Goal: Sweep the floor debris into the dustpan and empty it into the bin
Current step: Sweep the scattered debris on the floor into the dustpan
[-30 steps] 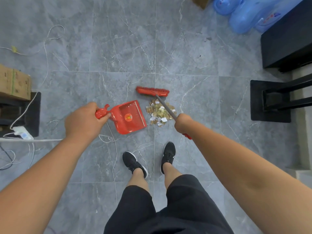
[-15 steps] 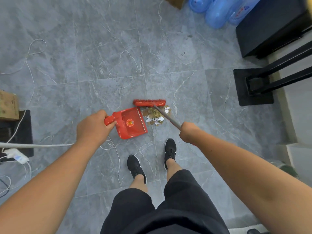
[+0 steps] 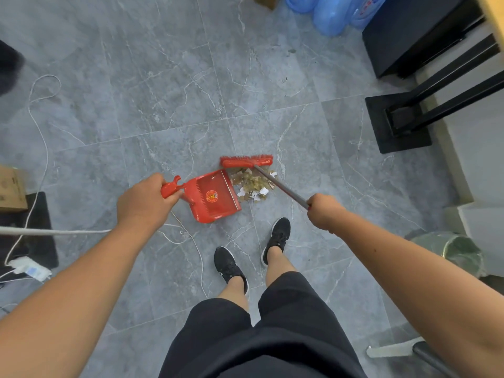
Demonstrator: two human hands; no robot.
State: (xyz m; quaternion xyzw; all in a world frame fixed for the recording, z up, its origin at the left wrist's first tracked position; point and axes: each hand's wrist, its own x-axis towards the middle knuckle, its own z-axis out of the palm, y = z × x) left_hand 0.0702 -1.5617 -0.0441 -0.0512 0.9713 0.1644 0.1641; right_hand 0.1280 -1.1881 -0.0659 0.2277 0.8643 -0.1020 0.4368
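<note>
Since the earlier frame the bin [image 3: 452, 253] had come into view at the lower right. The left hand [image 3: 144, 204] gripped the red dustpan [image 3: 214, 196], set on the floor beside the debris [image 3: 253, 185]. The right hand [image 3: 324, 214] clasped the broom [image 3: 246, 161] handle, its head just behind the pile.

Blue translucent water jugs [image 3: 331, 13] stand beside a black cabinet [image 3: 414, 31]. A white cord [image 3: 38, 132] loops across the grey marbled floor tiles [image 3: 163, 77] (a brown cardboard box [image 3: 11, 189] sits at left).
</note>
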